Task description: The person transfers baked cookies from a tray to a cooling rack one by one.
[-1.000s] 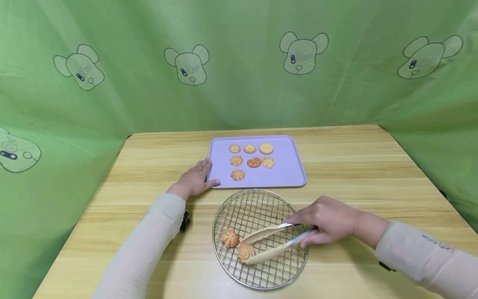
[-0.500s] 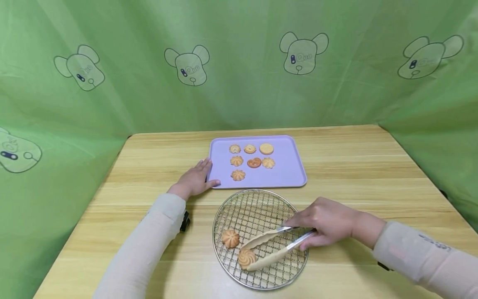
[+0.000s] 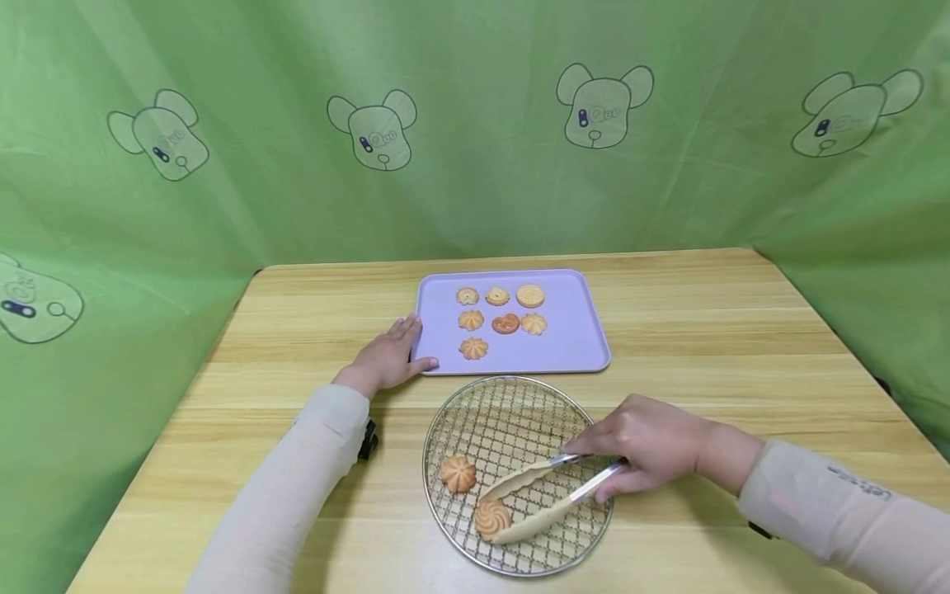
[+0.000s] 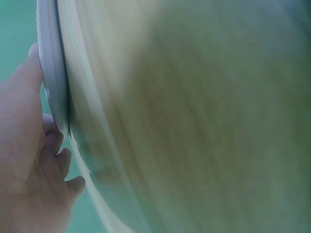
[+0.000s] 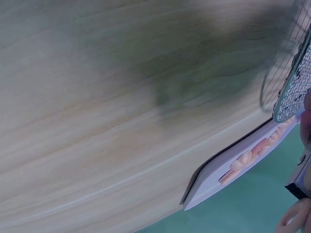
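Note:
My right hand (image 3: pixel 655 445) holds a pair of tongs (image 3: pixel 545 518) with beige tips and metal handles. The tongs' tips lie on either side of a round swirl cookie (image 3: pixel 491 520) low on the round wire rack (image 3: pixel 523 404). Up and to the left of it, a flower-shaped cookie (image 3: pixel 458 474) sits on the same rack. My left hand (image 3: pixel 382 357) rests against the left edge of a purple tray (image 3: pixel 571 351), fingers along the side and thumb over the front corner. In the left wrist view, the fingers (image 4: pixel 53 141) lie at the tray's rim.
Several cookies lie in loose rows on the tray, among them a darker pretzel-shaped cookie (image 3: pixel 505 323) and a round yellow one (image 3: pixel 530 296). The tray stands just behind the rack on a wooden table (image 3: pixel 705 330). A green curtain (image 3: pixel 475 206) surrounds the table.
The tongs and the swirl cookie have shifted slightly toward the front of the rack, away from the flower-shaped cookie. My right hand has moved a little left and down. The left hand stays put.

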A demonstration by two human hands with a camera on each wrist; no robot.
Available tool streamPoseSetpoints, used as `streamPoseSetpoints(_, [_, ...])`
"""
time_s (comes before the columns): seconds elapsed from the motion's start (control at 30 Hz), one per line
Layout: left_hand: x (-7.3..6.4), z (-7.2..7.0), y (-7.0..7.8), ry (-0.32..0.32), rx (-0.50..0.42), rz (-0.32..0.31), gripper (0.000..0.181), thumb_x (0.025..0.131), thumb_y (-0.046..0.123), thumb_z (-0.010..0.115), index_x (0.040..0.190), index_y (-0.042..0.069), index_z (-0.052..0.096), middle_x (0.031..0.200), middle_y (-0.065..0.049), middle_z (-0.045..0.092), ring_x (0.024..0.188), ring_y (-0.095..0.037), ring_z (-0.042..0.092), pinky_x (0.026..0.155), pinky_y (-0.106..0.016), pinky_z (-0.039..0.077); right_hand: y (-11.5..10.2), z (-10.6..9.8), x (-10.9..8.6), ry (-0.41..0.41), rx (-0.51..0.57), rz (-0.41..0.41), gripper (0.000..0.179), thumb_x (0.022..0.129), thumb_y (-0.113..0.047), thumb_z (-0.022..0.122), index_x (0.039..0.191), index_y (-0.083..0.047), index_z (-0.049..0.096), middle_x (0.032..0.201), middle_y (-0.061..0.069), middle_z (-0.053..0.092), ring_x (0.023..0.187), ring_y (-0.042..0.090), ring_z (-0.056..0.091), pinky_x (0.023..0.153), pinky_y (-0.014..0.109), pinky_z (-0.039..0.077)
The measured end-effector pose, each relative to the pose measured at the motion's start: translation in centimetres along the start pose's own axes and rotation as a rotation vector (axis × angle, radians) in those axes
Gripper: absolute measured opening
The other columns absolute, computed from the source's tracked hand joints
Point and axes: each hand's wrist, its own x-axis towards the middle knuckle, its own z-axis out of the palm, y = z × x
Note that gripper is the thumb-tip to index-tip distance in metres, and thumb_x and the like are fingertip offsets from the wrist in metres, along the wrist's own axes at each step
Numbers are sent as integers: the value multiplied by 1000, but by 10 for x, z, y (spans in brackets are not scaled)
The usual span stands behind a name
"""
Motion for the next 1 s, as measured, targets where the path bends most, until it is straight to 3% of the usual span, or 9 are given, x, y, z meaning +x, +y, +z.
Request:
streamPoseSetpoints(0.2, [0,0,0,-1,-3,-1,87,94,59,42,151,1,12,158,-13,7,143,-32,10,116,-42,13,0,-3,-1,-7,-1,39,57,79,-46,75,118,-6,65,105,4,70,84,7,67,65,18,54])
streamPoseSetpoints(0.47, [0,-1,1,-8,-5,-6,87,94,59,42,151,1,12,158,-13,5,143,-32,9,116,-42,13,0,-8,1,9,6,70,64,77,-48,76,121,-3,63,108,8,69,60,-7,54,61,15,53])
streamPoseSetpoints(0.7, [-1,-1,2,-8,-11,-8,86,95,58,43,151,1,11,158,-12,4,143,-32,8,116,-42,13,5,-14,1,15,-16,134,70,75,-50,76,123,-2,61,108,9,69,56,-10,47,55,11,48])
streamPoseSetpoints(0.83, [-2,-1,2,-8,-13,-6,86,95,58,43,151,1,11,158,-12,5,143,-32,9,115,-42,14,8,-16,1,35,-36,187,72,74,-53,76,125,-4,60,107,4,69,51,-11,37,47,7,39])
streamPoseSetpoints(1.0, [-2,-1,2,-7,-12,-7,86,95,58,43,151,1,11,158,-12,5,143,-31,9,115,-42,13,13,-17,-1,68,-48,245,76,72,-52,78,127,-3,59,110,6,68,53,-10,39,48,9,40])
